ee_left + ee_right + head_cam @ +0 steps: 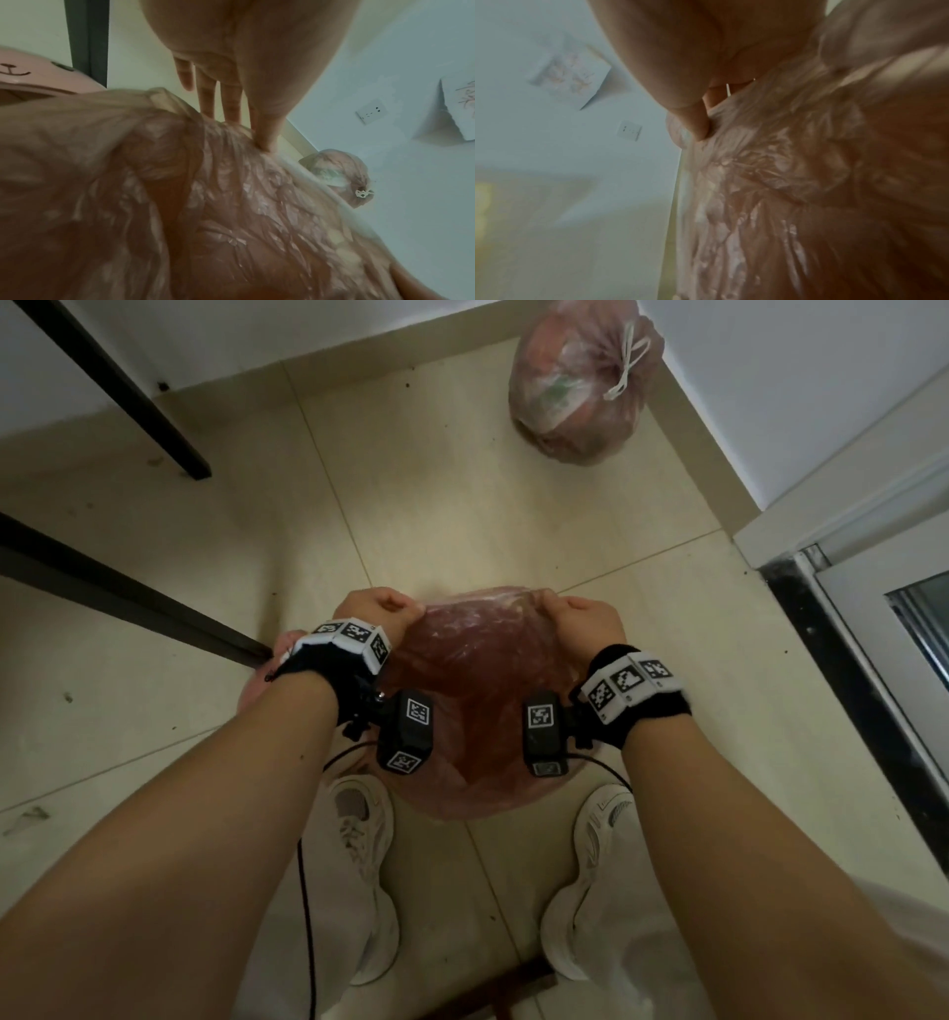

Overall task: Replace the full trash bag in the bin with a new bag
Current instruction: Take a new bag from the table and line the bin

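A new translucent pink bag (477, 690) hangs puffed out between my hands, over the floor in front of my feet. My left hand (380, 608) pinches its top edge on the left; my right hand (580, 613) grips the top edge on the right. In the left wrist view the thumb and fingers (231, 105) clamp the crinkled bag (231, 203). In the right wrist view the thumb (695, 121) presses the bag (782, 182) against the curled fingers. The pink bin (257, 690) stands low on the left, mostly hidden behind my left wrist. The full bag (580, 387), tied with a white drawstring, sits on the floor in the far corner.
Black table legs (118, 387) slant across the left side; one leg (154, 613) ends beside the bin. A white wall and door frame (847, 557) close off the right. My white shoes (359, 865) stand just behind the bag. Beige floor tiles (436, 505) lie between me and the full bag.
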